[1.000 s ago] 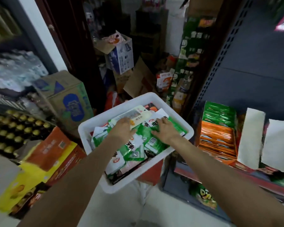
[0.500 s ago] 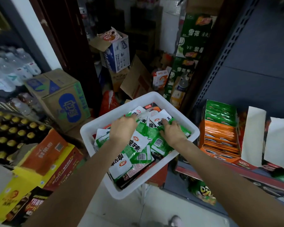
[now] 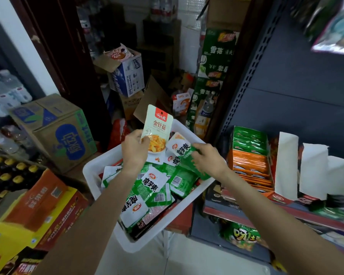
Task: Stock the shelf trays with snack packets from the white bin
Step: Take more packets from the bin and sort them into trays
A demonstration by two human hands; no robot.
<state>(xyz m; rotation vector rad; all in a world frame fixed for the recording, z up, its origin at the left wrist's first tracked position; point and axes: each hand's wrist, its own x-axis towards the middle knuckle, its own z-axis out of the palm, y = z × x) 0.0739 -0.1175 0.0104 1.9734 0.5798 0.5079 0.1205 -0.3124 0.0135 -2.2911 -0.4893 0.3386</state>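
Note:
A white bin [image 3: 91, 173] in front of me holds several green-and-white snack packets [image 3: 153, 184]. My left hand [image 3: 134, 150] pinches a pale packet with a red label and a picture of yellow food [image 3: 157, 129], lifted upright above the bin's far side. My right hand [image 3: 208, 158] grips a green-and-white packet [image 3: 184, 150] just above the pile. To the right, shelf trays hold upright rows of green packets [image 3: 249, 139] and orange packets [image 3: 248, 164].
White tray dividers [image 3: 286, 165] stand further right on the shelf [image 3: 286, 212]. A blue-and-green carton [image 3: 56, 128] and orange cartons [image 3: 38, 203] crowd the floor at left, beside yellow-capped bottles [image 3: 4, 173]. Boxes and green crates [image 3: 214, 62] fill the back. A bag of snacks [image 3: 240, 237] sits on the lower shelf.
My left hand has lifted the pale red-labelled packet out of the pile. My right hand has raised a green-and-white packet and shifted right.

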